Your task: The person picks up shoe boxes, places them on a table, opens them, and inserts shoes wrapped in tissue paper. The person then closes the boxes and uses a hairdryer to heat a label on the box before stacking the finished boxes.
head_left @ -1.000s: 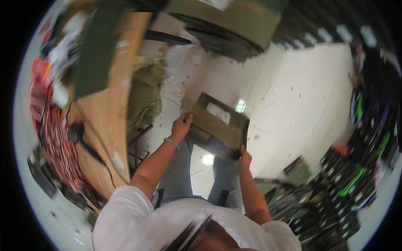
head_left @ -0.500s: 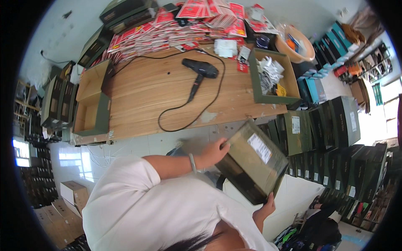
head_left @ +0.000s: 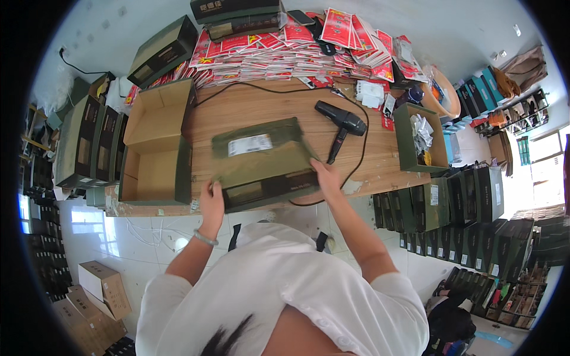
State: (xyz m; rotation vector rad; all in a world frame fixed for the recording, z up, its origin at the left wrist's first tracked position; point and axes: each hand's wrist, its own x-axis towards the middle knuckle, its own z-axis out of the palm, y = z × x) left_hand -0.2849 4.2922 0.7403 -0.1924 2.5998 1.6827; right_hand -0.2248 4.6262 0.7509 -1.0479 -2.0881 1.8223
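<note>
A closed dark green shoebox (head_left: 267,160) with a white label on its lid is at the front of the wooden table (head_left: 255,104). My left hand (head_left: 212,202) grips its near left corner, and my right hand (head_left: 326,177) grips its right side. Whether the box rests on the table or is held just above it, I cannot tell. To its left stands an opened, bare-inside green box (head_left: 155,172) with its lid tipped back. A black hair dryer (head_left: 341,123) lies to the right of the shoebox, its cord looping over the table.
Red printed packets (head_left: 267,59) are heaped along the back, with a phone (head_left: 301,18) on top. A green box of crumpled white packets (head_left: 423,133) stands at the right, near a peach-coloured basin (head_left: 448,95). Several stacked shoeboxes (head_left: 469,243) line the floor at right.
The shoebox has swung left from beyond the table's right front edge to its front middle, now level and label up. Both hands moved with it, and the view has turned.
</note>
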